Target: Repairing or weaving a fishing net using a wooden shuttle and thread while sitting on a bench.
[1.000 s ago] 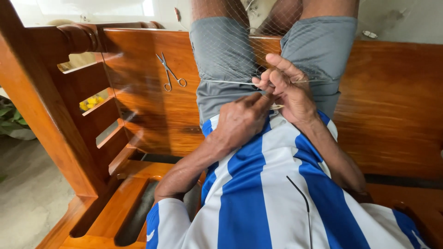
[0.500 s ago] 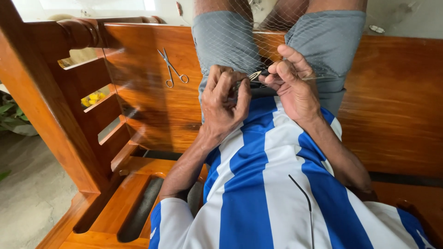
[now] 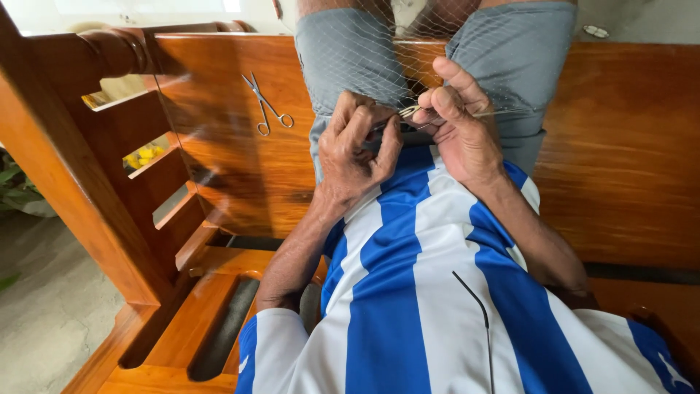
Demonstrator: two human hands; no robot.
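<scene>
Pale netting needle crosswise, left-right

home porch | polished wooden bench | concrete floor

The left hand curls its fingers around fine netting draped over grey shorts. The right hand pinches a thin pale tool against the mesh. Small scissors lie on the wooden bench, left of the hands.
</scene>
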